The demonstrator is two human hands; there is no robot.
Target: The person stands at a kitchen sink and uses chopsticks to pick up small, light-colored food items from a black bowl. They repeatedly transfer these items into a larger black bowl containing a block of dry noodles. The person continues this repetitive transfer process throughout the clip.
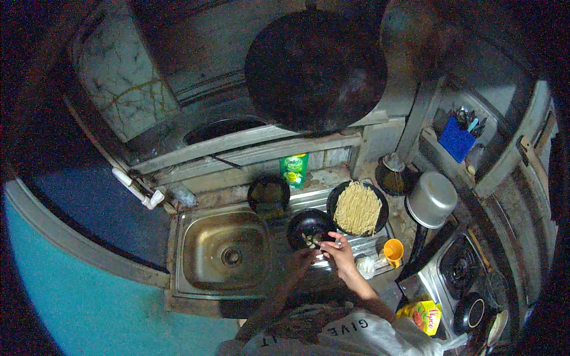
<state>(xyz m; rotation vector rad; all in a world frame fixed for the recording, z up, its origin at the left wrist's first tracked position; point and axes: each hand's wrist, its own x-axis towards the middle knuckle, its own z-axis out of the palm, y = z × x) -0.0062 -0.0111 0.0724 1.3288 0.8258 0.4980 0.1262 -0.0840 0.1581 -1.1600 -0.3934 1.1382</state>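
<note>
My right hand (342, 254) reaches over the near rim of a small dark bowl (303, 221), lit, with its index finger and thumb apart at the tips. Beside it my left hand (307, 256) lies in deep shadow, its fingertips meeting those of the right. Several small pale pieces (309, 240), possibly garlic cloves, are in the bowl by the fingertips. Whether either hand pinches a piece is too dim and small to tell. Just behind to the right, a heap of dry noodles (358, 209) fills a larger black bowl (331, 205).
A steel sink (209, 240) lies left, with another dark bowl (268, 194) at its back corner. A green Sunlight pouch (294, 170) stands behind. To the right are an orange mug (393, 250), a white plastic bag (366, 266), an upturned metal pot (432, 200) and a gas stove (461, 269).
</note>
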